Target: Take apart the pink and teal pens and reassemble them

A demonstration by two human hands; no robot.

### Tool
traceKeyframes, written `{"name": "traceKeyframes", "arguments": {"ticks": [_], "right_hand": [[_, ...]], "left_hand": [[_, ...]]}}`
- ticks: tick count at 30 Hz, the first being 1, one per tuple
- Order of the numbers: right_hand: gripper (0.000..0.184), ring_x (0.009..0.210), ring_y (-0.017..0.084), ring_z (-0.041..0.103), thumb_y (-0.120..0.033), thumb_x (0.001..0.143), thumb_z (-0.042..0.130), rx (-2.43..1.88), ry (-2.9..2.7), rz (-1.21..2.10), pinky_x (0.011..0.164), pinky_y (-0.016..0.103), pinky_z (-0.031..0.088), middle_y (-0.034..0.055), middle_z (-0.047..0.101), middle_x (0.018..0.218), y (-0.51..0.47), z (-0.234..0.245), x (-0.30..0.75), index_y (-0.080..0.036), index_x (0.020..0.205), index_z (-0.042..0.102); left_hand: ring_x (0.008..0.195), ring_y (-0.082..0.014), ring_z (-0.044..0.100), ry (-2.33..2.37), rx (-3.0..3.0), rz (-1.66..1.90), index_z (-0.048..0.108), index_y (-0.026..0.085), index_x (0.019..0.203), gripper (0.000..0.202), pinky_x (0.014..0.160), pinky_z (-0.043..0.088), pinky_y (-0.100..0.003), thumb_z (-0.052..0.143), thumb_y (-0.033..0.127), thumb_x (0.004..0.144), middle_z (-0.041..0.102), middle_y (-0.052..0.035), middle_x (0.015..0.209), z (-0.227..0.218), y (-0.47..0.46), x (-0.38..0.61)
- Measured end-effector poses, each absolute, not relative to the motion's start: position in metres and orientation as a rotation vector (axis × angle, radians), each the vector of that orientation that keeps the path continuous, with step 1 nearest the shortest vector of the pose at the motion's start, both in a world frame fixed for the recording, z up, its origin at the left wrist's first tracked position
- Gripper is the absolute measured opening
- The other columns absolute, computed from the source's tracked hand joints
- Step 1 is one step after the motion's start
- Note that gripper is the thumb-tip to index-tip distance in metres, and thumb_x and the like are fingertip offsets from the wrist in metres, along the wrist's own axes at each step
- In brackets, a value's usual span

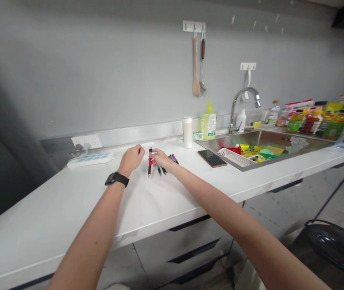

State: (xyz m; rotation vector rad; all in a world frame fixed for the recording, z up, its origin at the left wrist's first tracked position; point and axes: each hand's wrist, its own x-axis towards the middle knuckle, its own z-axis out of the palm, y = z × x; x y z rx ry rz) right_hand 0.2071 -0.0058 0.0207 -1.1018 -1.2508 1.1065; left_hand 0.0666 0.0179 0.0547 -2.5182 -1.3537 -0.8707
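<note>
A red and black pen [150,164] points its tip toward me, with my right hand [161,159] closed on its side by thumb and fingertips. Under and beside that hand lie several more pens [173,158], some with red or teal parts; my fingers partly cover them. Just left of the red pen is my left hand [132,158], its fingers curled in. What it holds, if anything, is hidden from me. A black watch [117,179] is on my left wrist. All of this is on or just over the white countertop [78,209].
A power strip [90,159] sits by the wall at left. Right of the pens are a white cylindrical container [187,133], a phone [212,158] and a green soap bottle [209,123]. The sink [252,164] holds a white basket [237,157] and packets.
</note>
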Motion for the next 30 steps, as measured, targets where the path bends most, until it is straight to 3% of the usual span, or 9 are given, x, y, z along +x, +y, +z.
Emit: {"name": "traceKeyframes", "arguments": {"ticks": [4,7,16,19,22,26,30], "right_hand": [[0.021,0.05,0.009,0.053,-0.009,0.078,0.048,-1.096,-1.242,1.059,0.045,0.018,0.04,-0.0047,0.055,0.062,-0.003,0.019,0.211,-0.02,0.096,0.053],[0.026,0.049,0.009,0.052,-0.008,0.075,0.046,-1.108,-1.225,1.063,0.044,0.018,0.039,-0.0051,0.055,0.061,-0.004,0.019,0.211,-0.02,0.096,0.053],[0.026,0.052,0.01,0.055,-0.007,0.074,0.047,-1.078,-1.224,1.07,0.051,0.021,0.046,-0.0032,0.055,0.064,-0.006,0.018,0.214,-0.018,0.097,0.05],[0.016,0.06,0.011,0.06,-0.012,0.078,0.047,-1.08,-1.322,1.074,0.056,0.023,0.049,0.0009,0.059,0.073,0.001,0.017,0.219,-0.016,0.092,0.053],[0.019,0.07,0.013,0.061,-0.02,0.084,0.043,-1.265,-1.481,0.826,0.062,0.025,0.05,0.0053,0.062,0.088,0.01,0.015,0.232,-0.016,0.098,0.055],[0.034,0.098,0.02,0.06,-0.016,0.081,0.045,-1.596,-1.66,0.194,0.09,0.032,0.045,0.012,0.063,0.103,0.019,0.011,0.259,-0.013,0.113,0.057],[0.042,0.109,0.027,0.057,-0.014,0.079,0.045,-1.871,-1.746,0.004,0.094,0.035,0.042,0.0195,0.059,0.117,0.02,0.007,0.282,-0.009,0.118,0.057]], "left_hand": [[0.088,-0.0262,0.06,-0.921,-2.402,-0.473,0.06,0.013,0.087,0.03,0.082,0.036,-0.039,0.034,0.027,0.089,0.066,-0.0163,0.088,0.033,0.004,0.075],[0.091,-0.0255,0.06,-0.897,-2.384,-0.387,0.061,0.011,0.096,0.032,0.083,0.036,-0.038,0.033,0.027,0.091,0.066,-0.0163,0.092,0.029,-0.006,0.078],[0.091,-0.0268,0.061,-0.971,-2.372,-0.406,0.061,0.009,0.098,0.032,0.082,0.036,-0.04,0.036,0.028,0.09,0.067,-0.0168,0.095,0.028,-0.012,0.086],[0.092,-0.0264,0.062,-1.054,-2.374,-0.414,0.062,0.008,0.099,0.033,0.083,0.037,-0.039,0.036,0.027,0.089,0.067,-0.0172,0.095,0.029,-0.012,0.085],[0.092,-0.0266,0.063,-1.201,-2.372,-0.395,0.064,0.008,0.098,0.036,0.084,0.038,-0.039,0.036,0.027,0.088,0.068,-0.018,0.095,0.03,-0.01,0.081],[0.094,-0.028,0.064,-1.452,-2.416,-0.213,0.068,0.009,0.093,0.041,0.082,0.042,-0.037,0.037,0.034,0.086,0.069,-0.0196,0.096,0.03,-0.002,0.069],[0.1,-0.0295,0.063,-1.672,-2.525,-0.092,0.067,0.01,0.1,0.044,0.078,0.045,-0.033,0.04,0.041,0.083,0.067,-0.022,0.106,0.026,0.007,0.061]]}}
